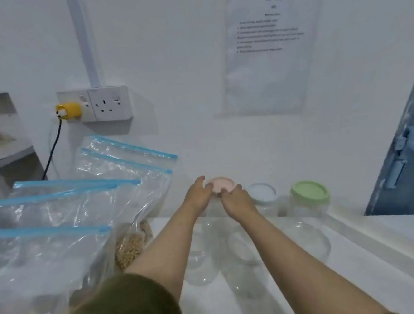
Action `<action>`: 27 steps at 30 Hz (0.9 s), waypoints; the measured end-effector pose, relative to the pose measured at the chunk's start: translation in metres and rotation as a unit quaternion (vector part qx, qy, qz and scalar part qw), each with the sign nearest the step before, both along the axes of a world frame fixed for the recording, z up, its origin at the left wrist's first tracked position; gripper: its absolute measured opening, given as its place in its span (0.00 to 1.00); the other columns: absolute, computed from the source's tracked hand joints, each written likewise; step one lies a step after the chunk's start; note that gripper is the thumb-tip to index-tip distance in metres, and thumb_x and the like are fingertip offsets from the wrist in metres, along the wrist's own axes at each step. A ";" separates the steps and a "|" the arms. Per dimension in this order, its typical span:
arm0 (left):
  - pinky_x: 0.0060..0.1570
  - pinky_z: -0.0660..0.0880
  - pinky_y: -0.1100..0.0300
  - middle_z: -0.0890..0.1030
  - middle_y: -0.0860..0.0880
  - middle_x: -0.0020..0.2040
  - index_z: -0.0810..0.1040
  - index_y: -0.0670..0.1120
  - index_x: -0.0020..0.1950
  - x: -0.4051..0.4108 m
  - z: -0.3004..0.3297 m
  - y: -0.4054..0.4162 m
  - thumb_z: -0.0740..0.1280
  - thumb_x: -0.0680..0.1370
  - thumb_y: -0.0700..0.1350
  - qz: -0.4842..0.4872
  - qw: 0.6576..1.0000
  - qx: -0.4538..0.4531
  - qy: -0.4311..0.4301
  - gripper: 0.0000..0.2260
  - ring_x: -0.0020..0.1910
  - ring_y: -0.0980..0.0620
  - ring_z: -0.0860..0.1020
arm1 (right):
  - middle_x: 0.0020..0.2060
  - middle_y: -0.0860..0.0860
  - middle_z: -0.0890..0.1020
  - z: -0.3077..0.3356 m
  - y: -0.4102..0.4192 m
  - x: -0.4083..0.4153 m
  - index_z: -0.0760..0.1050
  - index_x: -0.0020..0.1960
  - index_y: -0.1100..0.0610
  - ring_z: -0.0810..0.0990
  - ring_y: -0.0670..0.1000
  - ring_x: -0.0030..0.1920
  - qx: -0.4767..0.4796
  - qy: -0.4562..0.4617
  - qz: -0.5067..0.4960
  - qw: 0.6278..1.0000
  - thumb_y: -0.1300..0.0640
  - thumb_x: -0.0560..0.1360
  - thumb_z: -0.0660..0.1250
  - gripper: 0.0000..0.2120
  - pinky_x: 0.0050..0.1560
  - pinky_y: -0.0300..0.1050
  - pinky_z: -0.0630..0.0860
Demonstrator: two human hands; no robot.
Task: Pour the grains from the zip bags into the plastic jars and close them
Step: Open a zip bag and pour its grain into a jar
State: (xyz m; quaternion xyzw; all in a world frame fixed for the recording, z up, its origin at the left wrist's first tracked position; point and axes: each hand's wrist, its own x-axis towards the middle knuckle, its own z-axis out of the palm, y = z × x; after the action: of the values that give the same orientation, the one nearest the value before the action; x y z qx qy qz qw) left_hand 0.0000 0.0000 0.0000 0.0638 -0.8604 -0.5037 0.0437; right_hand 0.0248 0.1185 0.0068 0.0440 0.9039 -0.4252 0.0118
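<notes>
Three clear plastic jars stand in a row against the back wall. The jar with the pink lid (222, 183) is farthest left, then a blue-lidded jar (262, 191), then a green-lidded jar (309, 192). My left hand (199, 193) grips the pink-lidded jar from its left side. My right hand (236, 198) holds the same jar from the right, fingers curled at the lid's edge. Several zip bags with blue seals (64, 207) stand at the left. One of them holds brown grains (130, 247) near its bottom.
The jars stand on a white counter (357, 256). Several open clear jars (243, 250) sit between my forearms and to their right. A wall socket with a yellow plug (68, 110) and black cable hangs at the back left. A blue door (409, 155) borders the right side.
</notes>
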 end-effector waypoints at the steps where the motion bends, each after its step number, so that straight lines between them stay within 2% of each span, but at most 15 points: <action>1: 0.69 0.63 0.57 0.68 0.42 0.74 0.60 0.47 0.78 -0.003 -0.002 0.000 0.58 0.83 0.46 -0.012 1.000 -0.005 -0.014 0.23 0.72 0.44 0.68 | 0.71 0.64 0.66 -0.001 0.000 -0.001 0.59 0.74 0.66 0.69 0.63 0.69 0.017 0.006 0.000 1.000 0.49 0.84 0.52 0.26 0.64 0.50 0.68; 5: 0.68 0.70 0.49 0.72 0.42 0.70 0.64 0.48 0.77 -0.005 -0.010 -0.002 0.59 0.81 0.44 -0.008 0.999 0.031 -0.026 0.23 0.66 0.43 0.73 | 0.69 0.63 0.64 -0.012 -0.004 -0.005 0.63 0.70 0.67 0.75 0.63 0.62 0.059 0.035 -0.017 0.998 0.53 0.84 0.54 0.22 0.58 0.51 0.71; 8: 0.66 0.71 0.50 0.75 0.44 0.68 0.66 0.48 0.75 0.005 -0.008 -0.002 0.60 0.81 0.43 0.012 0.998 0.057 0.004 0.22 0.64 0.43 0.74 | 0.66 0.62 0.67 -0.024 -0.010 -0.004 0.65 0.67 0.66 0.76 0.62 0.59 0.034 0.065 -0.033 0.997 0.54 0.83 0.56 0.19 0.57 0.52 0.74; 12: 0.65 0.71 0.53 0.75 0.47 0.66 0.68 0.50 0.73 0.020 -0.001 -0.004 0.61 0.80 0.42 0.043 0.991 0.112 0.065 0.21 0.63 0.46 0.75 | 0.63 0.56 0.76 -0.028 -0.017 0.004 0.68 0.69 0.62 0.75 0.57 0.64 -0.063 0.178 -0.044 0.981 0.54 0.82 0.58 0.19 0.61 0.51 0.73; 15: 0.64 0.72 0.52 0.76 0.52 0.62 0.69 0.52 0.72 0.035 0.017 -0.001 0.62 0.80 0.43 0.063 0.976 0.162 0.127 0.20 0.61 0.48 0.76 | 0.70 0.54 0.72 -0.009 -0.019 0.015 0.64 0.75 0.60 0.69 0.53 0.71 -0.121 0.258 -0.047 0.957 0.54 0.83 0.60 0.23 0.70 0.46 0.66; 19: 0.55 0.67 0.66 0.73 0.56 0.62 0.68 0.52 0.73 0.065 0.052 0.007 0.62 0.82 0.45 0.062 0.960 0.182 0.203 0.19 0.58 0.57 0.74 | 0.70 0.51 0.69 0.023 -0.018 0.038 0.63 0.75 0.57 0.66 0.49 0.71 -0.182 0.347 -0.041 0.919 0.54 0.83 0.60 0.22 0.71 0.43 0.64; 22: 0.47 0.66 0.74 0.73 0.56 0.64 0.68 0.55 0.72 0.093 0.072 0.011 0.63 0.82 0.47 0.052 0.951 0.179 0.246 0.18 0.54 0.63 0.73 | 0.67 0.48 0.68 0.040 -0.012 0.064 0.64 0.73 0.55 0.67 0.42 0.68 -0.222 0.385 -0.030 0.896 0.53 0.82 0.61 0.21 0.64 0.28 0.63; 24: 0.49 0.67 0.73 0.72 0.56 0.65 0.68 0.57 0.71 0.116 0.079 0.015 0.63 0.82 0.49 0.040 0.946 0.175 0.269 0.17 0.57 0.62 0.72 | 0.66 0.47 0.68 0.048 -0.007 0.087 0.65 0.72 0.53 0.68 0.39 0.66 -0.247 0.400 -0.022 0.882 0.53 0.82 0.62 0.19 0.62 0.25 0.63; 27: 0.60 0.71 0.63 0.72 0.57 0.66 0.68 0.59 0.69 0.156 0.078 0.021 0.63 0.81 0.53 0.019 0.938 0.174 0.298 0.16 0.64 0.59 0.71 | 0.64 0.47 0.69 0.054 0.003 0.129 0.66 0.69 0.52 0.69 0.39 0.66 -0.282 0.414 -0.006 0.865 0.53 0.82 0.62 0.17 0.64 0.29 0.66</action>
State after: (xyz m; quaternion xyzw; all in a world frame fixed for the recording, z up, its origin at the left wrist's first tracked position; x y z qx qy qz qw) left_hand 0.1560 0.0212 0.0777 -0.0662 -0.7053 -0.6405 0.2965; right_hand 0.1535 0.1217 0.0612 -0.1357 0.6666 -0.6415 -0.3546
